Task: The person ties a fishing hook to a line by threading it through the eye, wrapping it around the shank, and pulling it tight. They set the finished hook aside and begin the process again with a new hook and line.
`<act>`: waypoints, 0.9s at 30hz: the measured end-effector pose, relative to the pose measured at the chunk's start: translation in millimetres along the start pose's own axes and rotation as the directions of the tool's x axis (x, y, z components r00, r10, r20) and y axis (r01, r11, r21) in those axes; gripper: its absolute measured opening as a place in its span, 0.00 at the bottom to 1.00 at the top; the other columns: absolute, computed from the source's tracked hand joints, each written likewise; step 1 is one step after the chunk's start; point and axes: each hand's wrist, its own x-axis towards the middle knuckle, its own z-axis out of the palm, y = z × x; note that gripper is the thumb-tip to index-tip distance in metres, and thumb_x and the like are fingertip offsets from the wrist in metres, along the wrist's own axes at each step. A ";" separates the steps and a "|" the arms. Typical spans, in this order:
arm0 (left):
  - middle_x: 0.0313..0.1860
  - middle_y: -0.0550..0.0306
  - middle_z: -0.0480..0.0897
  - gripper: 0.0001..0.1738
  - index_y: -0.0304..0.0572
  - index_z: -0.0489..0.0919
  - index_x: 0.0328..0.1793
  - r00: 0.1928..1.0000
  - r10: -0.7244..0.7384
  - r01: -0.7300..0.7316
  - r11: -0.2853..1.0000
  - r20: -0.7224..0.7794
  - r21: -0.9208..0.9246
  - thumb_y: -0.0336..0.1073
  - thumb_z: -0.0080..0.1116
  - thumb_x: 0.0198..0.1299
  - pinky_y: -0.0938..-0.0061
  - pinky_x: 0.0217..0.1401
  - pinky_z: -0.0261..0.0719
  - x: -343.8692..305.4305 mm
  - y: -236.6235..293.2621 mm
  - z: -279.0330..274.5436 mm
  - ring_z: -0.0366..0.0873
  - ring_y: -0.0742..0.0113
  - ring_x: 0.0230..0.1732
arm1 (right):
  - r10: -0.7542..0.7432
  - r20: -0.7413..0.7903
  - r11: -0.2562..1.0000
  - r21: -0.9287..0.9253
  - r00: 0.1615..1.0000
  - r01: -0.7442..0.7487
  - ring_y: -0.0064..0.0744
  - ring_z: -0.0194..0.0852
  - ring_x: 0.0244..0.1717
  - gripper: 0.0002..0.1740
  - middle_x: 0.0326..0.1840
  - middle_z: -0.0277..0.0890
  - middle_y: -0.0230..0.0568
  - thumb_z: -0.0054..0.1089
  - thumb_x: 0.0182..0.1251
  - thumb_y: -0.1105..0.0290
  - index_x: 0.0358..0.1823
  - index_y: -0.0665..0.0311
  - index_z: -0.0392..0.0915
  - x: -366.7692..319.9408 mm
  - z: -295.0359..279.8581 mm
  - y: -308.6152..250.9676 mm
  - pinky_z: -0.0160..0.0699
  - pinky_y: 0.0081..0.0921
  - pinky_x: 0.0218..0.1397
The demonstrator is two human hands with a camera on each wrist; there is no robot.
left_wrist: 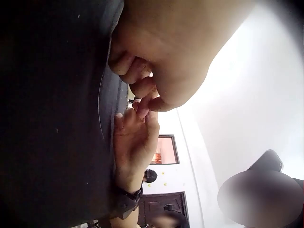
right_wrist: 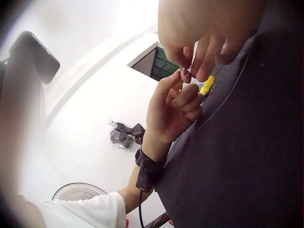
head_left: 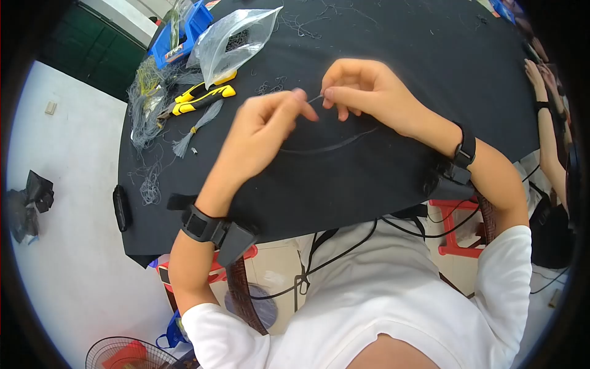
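Note:
Above the black tabletop both hands come together at their fingertips. My right hand [head_left: 378,92] pinches a thin grey line [head_left: 315,98] between thumb and forefinger. Close beside it, the left hand [head_left: 261,126] pinches the same line with its thumb and fingers, slightly blurred in the head view. A grey strand [head_left: 332,148] curves below the hands over the cloth. From the right wrist view, the fingertips of the left hand [right_wrist: 171,107] meet those of the right hand [right_wrist: 209,35]; the line between them is barely visible there.
Yellow-and-black pliers [head_left: 203,101] lie left, near a tied bundle of grey line [head_left: 195,130] and a tangled heap of strands [head_left: 144,114]. Behind them are a clear plastic bag [head_left: 239,46] and a blue bin [head_left: 184,34]. Another person's arm [head_left: 544,117] rests at the right edge.

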 end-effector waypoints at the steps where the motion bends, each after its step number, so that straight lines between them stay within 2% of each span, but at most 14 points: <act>1: 0.13 0.69 0.63 0.23 0.36 0.82 0.33 0.997 0.012 -0.002 0.989 -0.070 0.147 0.49 0.47 0.67 0.79 0.22 0.54 0.1 -0.2 -6.3 0.58 0.81 0.19 | 0.019 -0.005 1.000 -0.009 1.000 -0.019 0.14 0.71 0.26 0.07 0.30 0.77 0.30 0.55 0.65 0.67 0.36 0.62 0.76 0.0 -0.6 0.8 0.63 0.12 0.28; 2: 0.11 0.61 0.66 0.27 0.37 0.83 0.32 0.985 0.024 0.029 0.953 -0.172 0.301 0.53 0.46 0.66 0.74 0.23 0.61 -0.1 -1.5 -12.8 0.65 0.74 0.17 | 0.035 -0.011 0.999 -0.018 0.999 -0.035 0.14 0.70 0.25 0.06 0.29 0.77 0.30 0.55 0.65 0.67 0.36 0.62 0.76 0.2 -1.3 1.1 0.63 0.12 0.28; 3: 0.15 0.67 0.64 0.25 0.37 0.82 0.31 0.977 -0.022 0.111 0.902 -0.213 0.417 0.52 0.47 0.67 0.79 0.22 0.57 -1.1 0.9 -21.2 0.61 0.78 0.18 | 0.050 -0.018 0.998 -0.029 0.999 -0.050 0.14 0.70 0.25 0.06 0.29 0.76 0.30 0.55 0.65 0.67 0.35 0.61 0.76 0.2 -2.0 0.7 0.63 0.12 0.27; 5: 0.16 0.62 0.71 0.23 0.39 0.81 0.27 0.963 -0.103 0.252 0.662 -0.248 0.705 0.52 0.52 0.63 0.76 0.25 0.63 -0.1 1.8 -40.9 0.68 0.72 0.19 | 0.046 0.007 0.999 -0.018 0.999 -0.046 0.14 0.69 0.24 0.06 0.28 0.76 0.30 0.55 0.64 0.67 0.35 0.61 0.76 -0.2 -1.4 -0.9 0.63 0.12 0.27; 8: 0.19 0.58 0.76 0.20 0.39 0.79 0.23 0.938 -0.231 0.335 0.414 -0.258 0.846 0.49 0.58 0.58 0.73 0.27 0.67 -12.1 -3.0 -61.8 0.74 0.66 0.22 | 0.076 0.028 0.997 -0.011 0.997 -0.076 0.14 0.67 0.23 0.05 0.27 0.74 0.30 0.55 0.64 0.68 0.34 0.61 0.76 0.4 -0.6 -0.8 0.64 0.12 0.28; 11: 0.20 0.57 0.77 0.16 0.39 0.79 0.25 0.946 -0.193 0.316 0.382 -0.260 0.868 0.45 0.61 0.54 0.71 0.28 0.69 -16.5 3.3 -68.3 0.76 0.65 0.23 | 0.101 0.034 0.995 -0.021 0.994 -0.100 0.13 0.66 0.22 0.05 0.25 0.73 0.30 0.55 0.64 0.68 0.34 0.62 0.75 0.8 -0.6 -1.9 0.64 0.12 0.28; 12: 0.20 0.57 0.77 0.14 0.39 0.79 0.27 0.977 -0.030 0.202 0.438 -0.210 0.876 0.44 0.61 0.54 0.71 0.28 0.69 -16.5 -2.2 -69.4 0.76 0.65 0.23 | 0.105 0.035 0.994 -0.024 0.994 -0.105 0.13 0.65 0.22 0.05 0.25 0.73 0.30 0.56 0.64 0.69 0.34 0.62 0.75 0.5 0.0 -2.4 0.65 0.12 0.28; 14: 0.20 0.57 0.77 0.11 0.40 0.79 0.31 0.947 0.299 -0.043 0.484 -0.118 0.874 0.41 0.61 0.54 0.71 0.29 0.70 -13.7 -18.4 -71.6 0.76 0.66 0.24 | 0.100 0.037 0.995 -0.032 0.994 -0.098 0.13 0.65 0.21 0.05 0.25 0.72 0.30 0.56 0.64 0.68 0.34 0.62 0.75 -0.5 1.0 -3.7 0.64 0.12 0.27; 17: 0.19 0.58 0.76 0.09 0.43 0.80 0.35 0.951 0.252 -0.021 0.635 -0.181 0.773 0.40 0.60 0.56 0.73 0.29 0.70 -2.4 -4.2 -60.3 0.76 0.67 0.23 | 0.094 0.043 0.995 -0.041 0.995 -0.093 0.13 0.64 0.21 0.06 0.24 0.72 0.30 0.56 0.64 0.68 0.33 0.62 0.75 1.2 1.9 -3.5 0.64 0.12 0.27; 18: 0.18 0.58 0.76 0.11 0.45 0.80 0.44 0.971 0.153 0.037 0.656 -0.181 0.754 0.39 0.58 0.58 0.75 0.28 0.70 -0.8 -4.6 -59.6 0.76 0.68 0.22 | 0.095 0.045 0.995 -0.045 0.994 -0.093 0.13 0.64 0.21 0.06 0.24 0.72 0.30 0.56 0.64 0.68 0.33 0.63 0.75 0.9 1.8 -3.0 0.64 0.12 0.26; 21: 0.18 0.57 0.75 0.16 0.47 0.78 0.52 0.975 0.125 0.031 0.739 -0.182 0.673 0.39 0.56 0.59 0.76 0.28 0.70 5.4 -27.4 -57.5 0.76 0.69 0.21 | 0.106 0.112 0.994 -0.020 0.988 -0.104 0.14 0.65 0.24 0.08 0.27 0.73 0.31 0.57 0.63 0.68 0.36 0.66 0.75 0.9 -1.8 -4.6 0.66 0.13 0.28; 22: 0.17 0.56 0.75 0.20 0.48 0.75 0.59 0.980 0.115 0.027 0.736 -0.164 0.676 0.38 0.55 0.59 0.75 0.28 0.70 8.9 -33.4 -55.6 0.76 0.67 0.22 | 0.106 0.107 0.994 -0.026 0.989 -0.104 0.14 0.65 0.24 0.08 0.27 0.73 0.31 0.57 0.63 0.68 0.36 0.66 0.75 0.9 -1.7 -4.9 0.65 0.13 0.28; 25: 0.20 0.55 0.78 0.19 0.50 0.76 0.58 0.958 0.239 -0.002 0.555 -0.157 0.832 0.38 0.54 0.59 0.71 0.31 0.73 14.0 -40.5 -49.8 0.78 0.62 0.26 | 0.107 0.098 0.994 -0.033 0.989 -0.105 0.14 0.65 0.24 0.08 0.26 0.73 0.31 0.56 0.63 0.68 0.36 0.66 0.75 0.2 -0.6 -4.7 0.65 0.13 0.27; 27: 0.22 0.54 0.79 0.18 0.50 0.78 0.56 0.940 0.310 -0.042 0.526 -0.146 0.849 0.38 0.53 0.59 0.67 0.34 0.74 21.0 -42.7 -48.9 0.79 0.58 0.29 | 0.106 0.103 0.994 -0.031 0.989 -0.104 0.14 0.65 0.23 0.08 0.26 0.73 0.31 0.56 0.63 0.68 0.36 0.66 0.75 0.2 -0.3 -4.8 0.65 0.13 0.27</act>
